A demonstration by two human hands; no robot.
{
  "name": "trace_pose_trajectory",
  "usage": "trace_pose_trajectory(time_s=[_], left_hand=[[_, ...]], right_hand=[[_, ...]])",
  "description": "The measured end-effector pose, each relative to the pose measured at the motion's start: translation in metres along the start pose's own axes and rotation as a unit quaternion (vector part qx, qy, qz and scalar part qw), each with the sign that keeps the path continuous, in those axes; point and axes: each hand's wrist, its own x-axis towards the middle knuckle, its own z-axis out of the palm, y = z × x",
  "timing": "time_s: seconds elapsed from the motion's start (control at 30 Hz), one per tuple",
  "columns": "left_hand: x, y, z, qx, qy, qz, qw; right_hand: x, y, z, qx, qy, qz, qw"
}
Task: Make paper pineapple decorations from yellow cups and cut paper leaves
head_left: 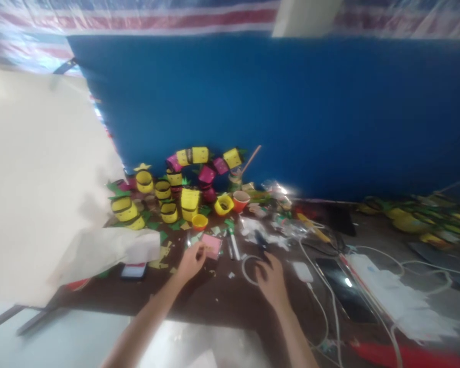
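Observation:
My left hand (192, 260) has its fingertips pinched together by the edge of a pink paper square (212, 246). What lies in the pinch, if anything, is too small and blurred to make out. To the right, my right hand (271, 280) has its thumb and fingers apart. It is beside a white ring (247, 270), probably a roll of tape, and its fingertips reach toward a dark object (261, 241) of unclear kind. Between my hands lie a white marker-like stick (234, 246) and small paper scraps (231, 275).
Yellow paper cups with drawn faces (190, 203) and magenta ones crowd the back. A phone (133, 271) lies left. On the right are a white charger (302, 272), cables, a black tablet (343, 286) and white papers (398, 301). A blue panel (272, 112) stands behind.

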Motion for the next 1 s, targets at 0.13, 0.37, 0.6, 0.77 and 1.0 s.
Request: trace_pose_trajectory(time_s=[0.13, 0.37, 0.6, 0.77, 1.0], left_hand=[[0.0, 0.002, -0.001, 0.016, 0.002, 0.009, 1.0], [-0.002, 0.001, -0.005, 0.042, 0.006, 0.049, 0.998], [-0.003, 0.001, -0.021, 0.036, 0.021, 0.028, 0.999], [-0.007, -0.007, -0.03, 0.028, 0.079, -0.038, 0.996], [-0.006, -0.009, -0.026, 0.007, 0.037, -0.024, 0.999]], right_hand=[[0.001, 0.007, 0.005, -0.003, 0.007, -0.005, 1.0], [0.0, 0.016, 0.008, 0.014, 0.009, -0.004, 1.0], [0.002, 0.011, 0.002, 0.021, 0.043, 0.01, 0.999], [0.003, 0.007, -0.004, 0.033, 0.071, 0.031, 0.996], [0.004, 0.004, -0.008, 0.057, 0.09, 0.06, 0.993]])
